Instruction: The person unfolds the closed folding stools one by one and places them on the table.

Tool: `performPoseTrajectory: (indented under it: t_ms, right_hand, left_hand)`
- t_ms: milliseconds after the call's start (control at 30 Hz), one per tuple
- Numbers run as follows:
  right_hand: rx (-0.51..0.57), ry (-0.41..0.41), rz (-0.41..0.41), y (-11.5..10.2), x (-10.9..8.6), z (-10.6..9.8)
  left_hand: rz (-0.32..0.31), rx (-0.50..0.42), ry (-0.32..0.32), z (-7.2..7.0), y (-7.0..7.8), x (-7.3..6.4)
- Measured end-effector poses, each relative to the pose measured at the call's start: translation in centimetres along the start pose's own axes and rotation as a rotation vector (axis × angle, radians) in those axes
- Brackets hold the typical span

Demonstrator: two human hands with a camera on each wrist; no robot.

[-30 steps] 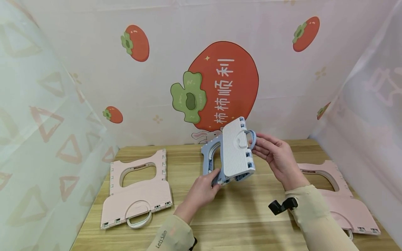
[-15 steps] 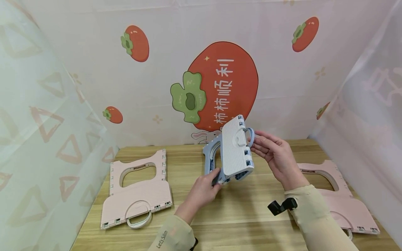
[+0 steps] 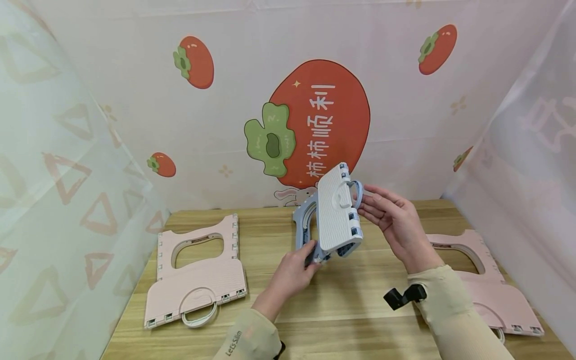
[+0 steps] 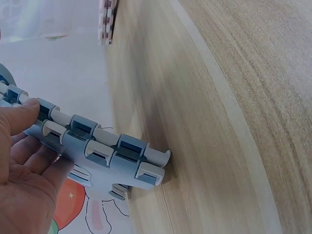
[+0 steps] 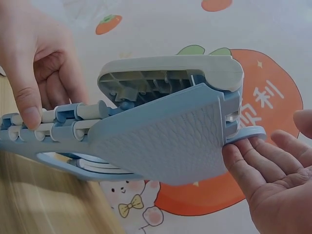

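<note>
A folding step stool [image 3: 332,210], blue with a white ribbed top panel, is held tilted over the middle of the table, partly folded. My left hand [image 3: 292,269] grips its near hinged edge, thumb on the hinge row [image 4: 100,141] and fingers beneath in the left wrist view. At the right side my right hand [image 3: 398,227] reaches the blue loop handle [image 5: 249,133]. Its fingertips touch the loop from below with the fingers extended, and the thumb stands apart from it. The right wrist view shows a gap between the white half and the blue half.
A pink folded stool [image 3: 193,285] with a loop handle lies flat on the wooden table [image 3: 342,325] at the left. Another pink folded stool [image 3: 504,305] lies at the right, partly behind the right forearm. A printed curtain [image 3: 234,125] rises behind the table and along both sides.
The blue-and-white stool has turned slightly, its left leg part shifting right and its top panel rising a little. Both hands keep nearly the same places.
</note>
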State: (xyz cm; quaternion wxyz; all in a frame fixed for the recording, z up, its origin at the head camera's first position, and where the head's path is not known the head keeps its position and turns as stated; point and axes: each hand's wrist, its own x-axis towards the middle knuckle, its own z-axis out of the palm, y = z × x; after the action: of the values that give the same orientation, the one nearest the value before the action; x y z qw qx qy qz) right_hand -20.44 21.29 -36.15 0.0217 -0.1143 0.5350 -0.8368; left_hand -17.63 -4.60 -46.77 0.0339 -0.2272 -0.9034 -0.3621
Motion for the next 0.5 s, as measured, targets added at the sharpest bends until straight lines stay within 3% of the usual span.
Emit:
performPoseTrajectory:
  t_ms: [500]
  right_hand:
    - [-0.015, -0.022, -0.015, -0.42, -0.04, 0.51]
  left_hand:
    - [-0.033, -0.047, -0.019, 0.17, 0.42, 0.28]
